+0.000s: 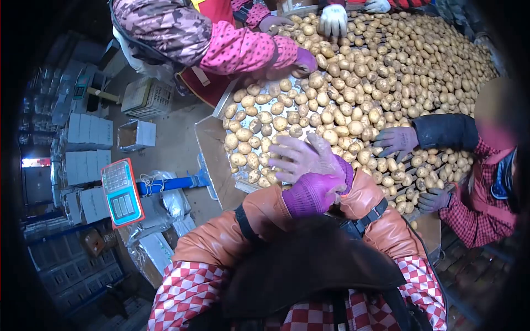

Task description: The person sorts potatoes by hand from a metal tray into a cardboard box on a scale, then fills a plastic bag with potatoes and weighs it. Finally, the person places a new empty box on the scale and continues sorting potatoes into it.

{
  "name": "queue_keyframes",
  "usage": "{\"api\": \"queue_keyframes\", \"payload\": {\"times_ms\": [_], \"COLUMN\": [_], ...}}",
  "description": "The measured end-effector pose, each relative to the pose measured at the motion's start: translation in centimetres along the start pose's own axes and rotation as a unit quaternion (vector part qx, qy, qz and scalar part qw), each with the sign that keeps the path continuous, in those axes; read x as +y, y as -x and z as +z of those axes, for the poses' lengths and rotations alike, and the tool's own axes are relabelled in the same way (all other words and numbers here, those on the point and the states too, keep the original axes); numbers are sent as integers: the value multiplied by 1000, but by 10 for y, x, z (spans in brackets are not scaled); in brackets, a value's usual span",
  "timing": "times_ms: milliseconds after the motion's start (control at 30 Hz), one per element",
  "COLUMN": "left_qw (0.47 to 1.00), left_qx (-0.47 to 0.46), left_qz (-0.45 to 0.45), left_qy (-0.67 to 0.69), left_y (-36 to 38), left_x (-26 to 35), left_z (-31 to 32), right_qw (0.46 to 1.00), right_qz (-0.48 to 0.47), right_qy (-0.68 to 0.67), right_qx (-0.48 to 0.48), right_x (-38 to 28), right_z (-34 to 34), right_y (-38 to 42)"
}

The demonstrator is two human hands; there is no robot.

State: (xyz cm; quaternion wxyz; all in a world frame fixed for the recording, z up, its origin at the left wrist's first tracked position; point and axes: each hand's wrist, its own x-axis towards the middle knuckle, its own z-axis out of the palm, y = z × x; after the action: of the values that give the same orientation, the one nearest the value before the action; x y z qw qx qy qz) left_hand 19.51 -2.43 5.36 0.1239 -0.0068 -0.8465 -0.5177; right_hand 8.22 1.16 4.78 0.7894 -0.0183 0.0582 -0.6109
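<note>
- Potatoes (280,123): loose on the surface (240,175), just beyond the hands; thin spread nearest, packed dense further up & R.
- R hand (308,157): fingers spread wide, pointing L over the near edge of the potatoes; no potato seen in it.
- L hand (329,187): bunched narrow at R wrist, by the R glove cuff (346,172); fingers mostly hidden, can't tell if pinching it.
- Handling (judgement): potatoes prob. light each, firm, quick to roll; skins maybe slick if damp, dusty if dry. Bruise/nick easily, so no squeezing hard.
- Grip: cup round the fat middle, fingers one side, thumb opp.; small ones by fingertips.
- Cuff: soft, prob. stretchy; best taken by the rim.
- Shapes: potatoes round to oval, mixed sizes, tan-yellow, some w/ darker patches.
- Materials: gloves knit, bright purple ribbed cuffs, R palm paler. Oversleeves (221,243) brown, leather-look, creased, w/ dark straps; red/white check sleeves below.
- Surface: pale, metal-looking at L; dark bars w/ gaps under potatoes at R. Brown panel (213,160) at L edge, flat, board-like.
- Co-worker's glove (397,141) at R: grey-purple, fingers spread on potatoes.
</note>
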Motion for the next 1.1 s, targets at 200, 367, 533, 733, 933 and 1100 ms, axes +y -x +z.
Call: {"api": "queue_keyframes", "payload": {"times_ms": [200,367,533,733,933,1100], "left_qw": [995,997,998,966,845,855], "left_qx": [16,42,54,27,95,22], "left_qz": [-53,-11,-28,-185,-401,-403], "left_qy": [86,64,21,181,-341,-326], "left_y": [-2,2,21,33,11,-7], "left_x": [-1,1,-30,-82,-214,-235], "left_z": [-16,-22,-24,-36,-94,-104], "right_qw": [956,972,890,982,958,941], "right_qz": [-291,-178,-90,-173,-249,-145], "right_qy": [12,135,376,22,20,46], "right_qx": [34,79,240,-78,138,303], "right_x": [-19,-15,-28,-38,-58,-25], "right_z": [-10,36,-21,-100,-103,-89], "right_y": [-18,-21,-38,-34,-5,-8]}}
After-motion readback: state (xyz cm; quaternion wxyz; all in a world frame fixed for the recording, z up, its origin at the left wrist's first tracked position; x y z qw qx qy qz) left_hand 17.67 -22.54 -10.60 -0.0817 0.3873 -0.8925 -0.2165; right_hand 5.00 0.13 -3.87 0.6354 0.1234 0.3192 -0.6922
